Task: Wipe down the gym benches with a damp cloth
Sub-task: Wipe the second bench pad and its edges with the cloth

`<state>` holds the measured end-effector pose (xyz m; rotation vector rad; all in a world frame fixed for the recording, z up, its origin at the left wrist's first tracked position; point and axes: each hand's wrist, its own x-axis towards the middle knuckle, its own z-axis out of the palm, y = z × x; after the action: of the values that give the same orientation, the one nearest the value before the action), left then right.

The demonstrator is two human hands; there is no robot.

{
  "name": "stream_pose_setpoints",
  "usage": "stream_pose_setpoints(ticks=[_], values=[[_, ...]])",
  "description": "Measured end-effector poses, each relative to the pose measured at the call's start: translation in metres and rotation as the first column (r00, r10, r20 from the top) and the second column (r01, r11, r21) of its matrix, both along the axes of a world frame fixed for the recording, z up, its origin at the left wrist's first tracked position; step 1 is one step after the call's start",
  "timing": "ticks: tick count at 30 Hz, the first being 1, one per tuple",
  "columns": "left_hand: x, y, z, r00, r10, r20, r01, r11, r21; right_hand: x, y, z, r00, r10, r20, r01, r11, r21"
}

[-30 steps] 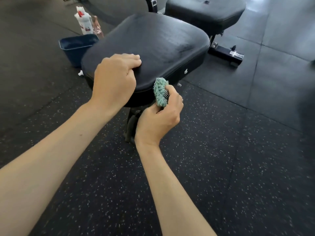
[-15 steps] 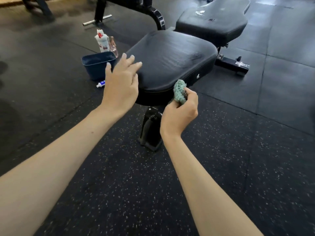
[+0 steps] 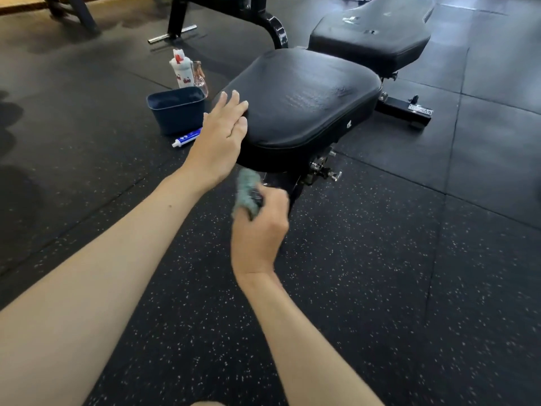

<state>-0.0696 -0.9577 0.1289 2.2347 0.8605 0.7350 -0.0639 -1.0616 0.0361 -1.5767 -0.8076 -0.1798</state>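
Black rubber gym flooring (image 3: 380, 288) flecked with pale specks fills the view, laid in large tiles with seams showing. On it stands an adjustable bench, its black seat pad (image 3: 307, 106) nearest the camera and the back pad (image 3: 371, 39) beyond it, with the frame's foot (image 3: 407, 108) to the right.

The left hand (image 3: 218, 145) reaches in from the lower left on a long, nearly straight forearm. It is palm down with the fingers straight and close together, laid over the pad's near left corner; the fingertips lie over the top surface, though whether they press on it or hover just above cannot be told. This grip is spread flat and holds nothing.

The right hand (image 3: 260, 230) comes up from the bottom of the view, back of the hand toward the camera and wrist slightly bent inward. Its grip is curled tight round a bunched teal cloth (image 3: 247, 191), which sticks out above the knuckles and is blurred. Cloth and hand sit just below the pad's front edge, in front of the support post and left of the metal adjusting pin (image 3: 325, 172).

Left of the bench, a dark blue tub (image 3: 178, 112) stands on the floor with a blue-and-white tube (image 3: 187, 137) lying at its near side. Behind the tub are a white bottle (image 3: 181, 71) with red markings and a clear bottle (image 3: 200, 77) just beside it.
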Motion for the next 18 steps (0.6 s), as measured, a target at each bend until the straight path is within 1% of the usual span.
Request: stream_pose_setpoints(ticks=[1,3,5,6,8,10,12,13,14,15,16,18], values=[[-0.002,0.003,0.0,1.0,-0.012,-0.016,0.012,1.0,-0.001,0.003,-0.005,0.003,0.997,-0.067,-0.037,0.069,0.996,0.05],[-0.003,0.005,-0.001,0.999,-0.026,-0.026,0.026,1.0,0.004,0.015,-0.015,0.013,0.985,-0.167,0.044,0.161,0.98,0.113],[-0.002,0.003,-0.001,1.0,-0.019,-0.012,0.019,1.0,-0.008,0.03,-0.01,0.027,0.971,-0.228,0.075,0.214,0.963,0.165],[-0.001,0.001,0.0,1.0,-0.016,-0.005,0.016,1.0,-0.017,0.035,-0.004,0.032,0.965,-0.244,0.099,0.227,0.961,0.156],[0.0,-0.001,0.0,1.0,-0.01,0.003,0.01,1.0,-0.024,0.04,0.008,0.036,0.935,-0.266,0.235,0.245,0.963,0.113],[0.0,-0.002,0.001,1.0,-0.002,0.004,0.002,1.0,-0.024,0.044,0.02,0.031,0.894,-0.27,0.358,0.248,0.963,0.107],[0.001,-0.003,0.001,1.0,0.007,0.011,-0.006,1.0,-0.022,0.045,0.027,0.022,0.845,-0.219,0.488,0.212,0.975,0.071],[0.0,-0.004,0.0,1.0,0.01,0.018,-0.01,1.0,-0.018,0.042,0.027,0.014,0.817,-0.157,0.555,0.187,0.982,0.002],[0.0,-0.005,0.0,1.0,0.013,0.025,-0.012,1.0,-0.013,0.039,0.023,0.006,0.807,-0.088,0.584,0.161,0.984,-0.074],[0.0,-0.006,0.0,0.999,0.019,0.027,-0.019,1.0,-0.011,0.037,0.018,-0.002,0.814,-0.054,0.579,0.151,0.981,-0.122],[-0.001,-0.006,-0.001,0.999,0.027,0.024,-0.027,1.0,-0.009,0.037,0.013,-0.01,0.836,-0.054,0.546,0.15,0.98,-0.133],[-0.001,-0.003,-0.003,1.0,0.026,0.016,-0.026,1.0,-0.003,0.04,0.004,-0.017,0.858,-0.141,0.494,0.186,0.982,-0.041]])
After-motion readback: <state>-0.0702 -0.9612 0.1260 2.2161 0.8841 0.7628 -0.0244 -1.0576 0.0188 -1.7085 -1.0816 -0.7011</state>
